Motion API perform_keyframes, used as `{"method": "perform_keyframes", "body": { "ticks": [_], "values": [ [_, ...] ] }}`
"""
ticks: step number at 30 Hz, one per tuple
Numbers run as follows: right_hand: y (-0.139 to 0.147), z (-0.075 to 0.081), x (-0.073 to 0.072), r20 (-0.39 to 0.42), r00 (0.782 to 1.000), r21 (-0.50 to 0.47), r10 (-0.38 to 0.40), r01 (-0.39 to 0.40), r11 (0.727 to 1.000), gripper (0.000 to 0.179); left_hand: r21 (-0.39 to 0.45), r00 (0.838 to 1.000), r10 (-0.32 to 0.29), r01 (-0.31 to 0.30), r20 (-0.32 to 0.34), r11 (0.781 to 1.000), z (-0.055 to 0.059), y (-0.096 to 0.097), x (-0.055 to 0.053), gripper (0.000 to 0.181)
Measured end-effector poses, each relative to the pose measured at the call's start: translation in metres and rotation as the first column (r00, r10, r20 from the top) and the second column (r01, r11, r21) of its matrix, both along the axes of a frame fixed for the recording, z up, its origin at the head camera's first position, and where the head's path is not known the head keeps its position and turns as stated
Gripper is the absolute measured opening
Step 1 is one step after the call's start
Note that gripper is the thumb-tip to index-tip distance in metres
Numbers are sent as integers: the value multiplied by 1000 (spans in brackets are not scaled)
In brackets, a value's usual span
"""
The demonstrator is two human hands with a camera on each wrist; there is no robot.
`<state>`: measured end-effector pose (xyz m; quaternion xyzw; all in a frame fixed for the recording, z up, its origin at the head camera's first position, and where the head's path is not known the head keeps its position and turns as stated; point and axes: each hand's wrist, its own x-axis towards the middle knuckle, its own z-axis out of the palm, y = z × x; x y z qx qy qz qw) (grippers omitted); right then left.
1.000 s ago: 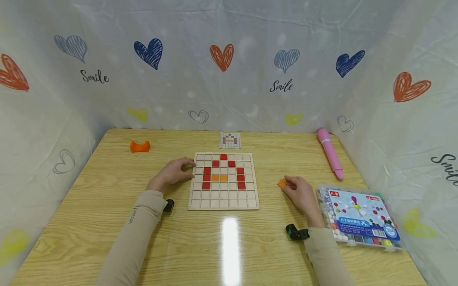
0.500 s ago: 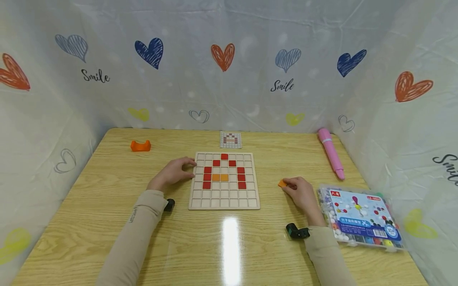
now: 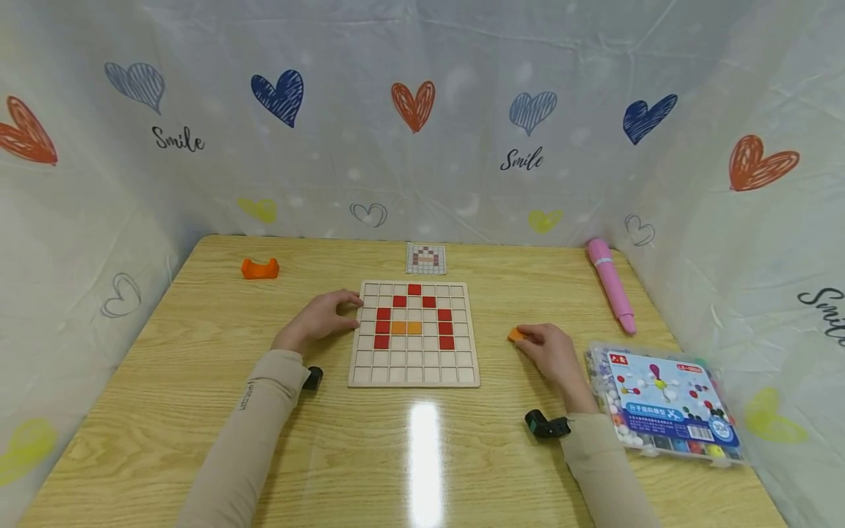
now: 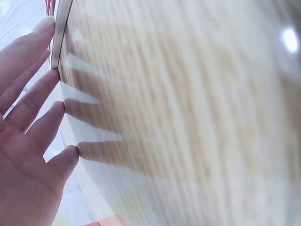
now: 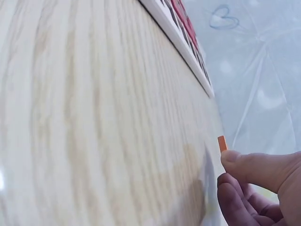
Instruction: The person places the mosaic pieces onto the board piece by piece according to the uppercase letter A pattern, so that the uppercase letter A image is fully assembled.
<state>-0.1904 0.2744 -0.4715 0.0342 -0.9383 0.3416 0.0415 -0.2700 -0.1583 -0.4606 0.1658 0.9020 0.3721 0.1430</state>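
A square wooden grid board (image 3: 424,359) lies mid-table in the head view. Red tiles (image 3: 414,290) form a peaked outline on it, with two orange tiles (image 3: 406,328) side by side in one row between its legs. My left hand (image 3: 320,320) rests at the board's left edge; the left wrist view shows its extended fingers (image 4: 46,125) against the board's side (image 4: 61,30). Right of the board, my right hand (image 3: 549,353) pinches a loose orange tile (image 3: 515,335) between thumb and finger. The right wrist view shows that tile's end (image 5: 222,143) sticking out past the thumb.
Behind the board lies a small pattern card (image 3: 426,259). An orange plastic holder (image 3: 260,269) stands at the back left. To the right are a pink pen-shaped object (image 3: 612,286) and a clear box of molecule model parts (image 3: 667,400). Heart-printed curtains surround the table.
My right hand has shifted slightly left and away from me with the orange tile. My left hand stays at the board, and the tiles on it are unchanged.
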Motion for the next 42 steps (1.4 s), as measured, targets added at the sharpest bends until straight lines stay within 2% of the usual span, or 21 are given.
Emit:
{"method": "perform_keyframes", "body": {
  "ticks": [6, 12, 17, 22, 25, 34, 42],
  "values": [
    [-15, 10, -10, 57, 997, -43, 56, -54, 998, 31, 7, 1000, 5, -5, -4, 1000, 0, 0, 0, 41],
    [-36, 21, -22, 58, 989, -93, 134, -129, 987, 31, 0, 1000, 9, -9, 4, 1000, -1, 1, -1, 42],
    [-54, 28, -31, 42, 983, -87, 179, -175, 981, 32, 2, 1000, 5, -5, 5, 1000, 1, 1, 1, 42],
    [-73, 25, -40, 42, 972, -41, 233, -231, 972, 29, 10, 1000, 7, -7, 7, 1000, 1, 1, 2, 42],
    [-85, 22, -44, 68, 967, -27, 244, -243, 970, 27, 6, 1000, 8, -9, 6, 1000, 0, 1, 1, 42],
    [-112, 17, -50, 70, 951, 44, 302, -306, 951, 24, 6, 1000, 11, -11, 12, 1000, 0, 1, 1, 42],
    [-127, 13, -53, 106, 939, 75, 327, -335, 939, 23, 13, 1000, 15, -16, 19, 1000, -2, 2, 0, 42]
  ]
}}
